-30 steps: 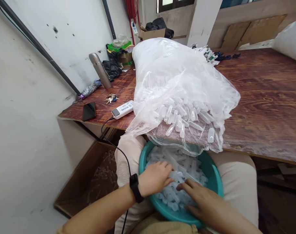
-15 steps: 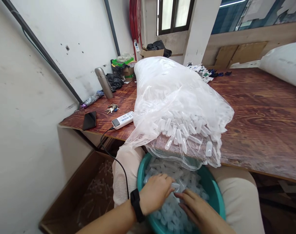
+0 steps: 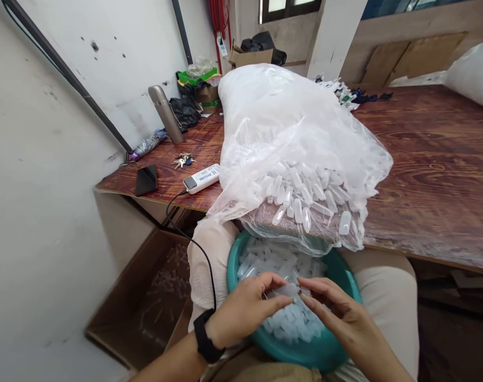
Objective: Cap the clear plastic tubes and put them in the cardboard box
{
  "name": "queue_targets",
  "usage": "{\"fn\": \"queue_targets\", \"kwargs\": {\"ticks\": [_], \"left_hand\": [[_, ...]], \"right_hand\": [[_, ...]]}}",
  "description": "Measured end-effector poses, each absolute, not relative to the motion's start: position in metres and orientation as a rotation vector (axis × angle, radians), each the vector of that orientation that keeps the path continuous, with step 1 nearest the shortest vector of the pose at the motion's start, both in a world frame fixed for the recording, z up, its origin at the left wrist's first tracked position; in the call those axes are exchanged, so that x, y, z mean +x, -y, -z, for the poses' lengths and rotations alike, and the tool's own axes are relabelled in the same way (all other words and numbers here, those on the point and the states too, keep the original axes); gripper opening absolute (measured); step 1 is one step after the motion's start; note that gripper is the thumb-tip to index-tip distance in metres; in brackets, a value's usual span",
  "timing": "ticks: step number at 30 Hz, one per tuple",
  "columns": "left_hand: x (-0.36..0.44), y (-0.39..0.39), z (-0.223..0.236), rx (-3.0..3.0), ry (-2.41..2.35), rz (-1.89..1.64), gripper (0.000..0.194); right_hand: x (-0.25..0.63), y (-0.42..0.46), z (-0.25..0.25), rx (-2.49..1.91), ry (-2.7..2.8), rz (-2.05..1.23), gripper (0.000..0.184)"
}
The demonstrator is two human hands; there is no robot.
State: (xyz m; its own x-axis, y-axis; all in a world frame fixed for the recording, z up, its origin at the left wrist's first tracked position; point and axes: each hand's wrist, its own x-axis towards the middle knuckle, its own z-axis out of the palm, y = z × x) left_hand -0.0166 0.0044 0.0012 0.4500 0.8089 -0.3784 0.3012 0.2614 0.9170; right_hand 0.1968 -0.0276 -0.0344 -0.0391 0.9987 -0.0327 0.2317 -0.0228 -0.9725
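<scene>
The left hand has turned and now pinches a pale piece above the tub, seemingly singling it out. The right hand narrows at its end; whether it grips, I can't tell.

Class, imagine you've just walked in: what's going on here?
A person's left hand holds a translucent piece over a teal basin, the right hand close against it; whether both grip is unclear. Similar pieces lie heaped in the basin, between the person's legs. On the table beyond, more spill from a plastic bag.
</scene>
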Motion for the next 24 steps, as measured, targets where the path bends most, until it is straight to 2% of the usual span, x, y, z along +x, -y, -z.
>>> {"fn": "queue_targets", "kwargs": {"ticks": [5, 8, 11, 15, 18, 21, 24], "left_hand": [[-0.007, -0.005, 0.003, 0.666, -0.971, -0.781, 0.054], [0.001, -0.002, 0.001, 0.429, -0.918, -0.945, 0.05], [0.009, 0.003, 0.0, 0.389, -0.886, -1.015, 0.044], [0.016, 0.01, 0.006, 0.445, -0.896, -1.02, 0.052], [0.019, 0.016, 0.012, 0.503, -0.898, -1.04, 0.05], [0.022, 0.021, 0.015, 0.606, -0.893, -1.074, 0.044], [0.023, 0.023, 0.015, 0.597, -0.905, -1.028, 0.049]], "right_hand": [[0.188, 0.032, 0.034, -1.385, 1.315, -1.073, 0.031], [0.173, 0.033, 0.034, -1.358, 1.231, -1.056, 0.03], [0.162, 0.032, 0.032, -1.334, 1.197, -1.028, 0.029], [0.158, 0.034, 0.026, -1.325, 1.236, -0.969, 0.028], [0.157, 0.036, 0.026, -1.352, 1.213, -0.953, 0.033], [0.154, 0.038, 0.032, -1.347, 1.012, -1.166, 0.043], [0.155, 0.04, 0.036, -1.267, 0.871, -1.446, 0.044]]}}
